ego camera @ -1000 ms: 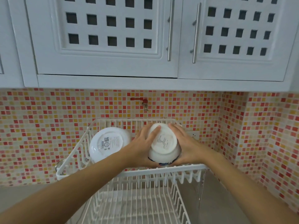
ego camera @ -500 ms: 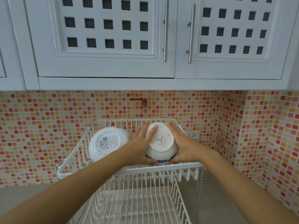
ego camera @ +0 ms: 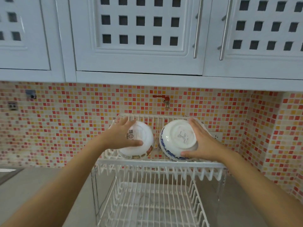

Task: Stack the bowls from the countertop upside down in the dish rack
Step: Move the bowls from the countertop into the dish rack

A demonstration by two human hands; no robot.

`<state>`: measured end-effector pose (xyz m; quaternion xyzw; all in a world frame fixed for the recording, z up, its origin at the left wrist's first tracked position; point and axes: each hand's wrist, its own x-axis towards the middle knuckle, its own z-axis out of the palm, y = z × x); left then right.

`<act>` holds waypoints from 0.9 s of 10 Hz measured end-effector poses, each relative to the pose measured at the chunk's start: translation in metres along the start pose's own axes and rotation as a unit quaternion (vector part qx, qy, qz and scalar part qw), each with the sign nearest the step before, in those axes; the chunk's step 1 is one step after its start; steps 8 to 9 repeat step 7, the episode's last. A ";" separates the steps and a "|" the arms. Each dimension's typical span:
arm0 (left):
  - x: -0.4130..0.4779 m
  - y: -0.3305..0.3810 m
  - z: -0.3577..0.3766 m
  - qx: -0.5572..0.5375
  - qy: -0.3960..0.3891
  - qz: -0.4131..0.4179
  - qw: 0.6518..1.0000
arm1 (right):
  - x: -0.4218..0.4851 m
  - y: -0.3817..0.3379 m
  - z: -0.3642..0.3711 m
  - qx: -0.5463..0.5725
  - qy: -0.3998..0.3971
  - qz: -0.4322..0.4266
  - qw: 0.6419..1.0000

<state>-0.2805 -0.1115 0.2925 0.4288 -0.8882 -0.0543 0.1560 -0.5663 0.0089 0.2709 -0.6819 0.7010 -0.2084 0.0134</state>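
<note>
With both bowls upside down on the rack's (ego camera: 157,164) upper shelf, each hand cups one.

Nearest, the lower shelf shows only bare wires. Past the upper shelf's front edge, the left hand (ego camera: 122,136) lies spread over the left bowl (ego camera: 139,141), thumb along its near side, holding it loosely rather than clamped. The right hand (ego camera: 200,141) wraps the blue bowl (ego camera: 176,140) at the shelf's right end, thumb under the near rim. Both bowls tilt, feet toward the camera, probably so they drain. Behind them runs the tiled wall (ego camera: 65,128).
</note>
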 end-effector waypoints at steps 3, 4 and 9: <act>-0.001 -0.013 0.016 -0.046 0.001 -0.010 0.999 | 0.000 -0.003 -0.001 0.012 -0.005 -0.002 1.000; -0.011 -0.008 0.010 -0.059 0.030 0.012 0.998 | -0.009 -0.009 -0.009 0.021 0.027 -0.014 0.999; -0.049 0.022 -0.031 -0.029 0.128 0.055 0.990 | -0.035 -0.074 -0.022 -0.001 0.115 -0.032 0.993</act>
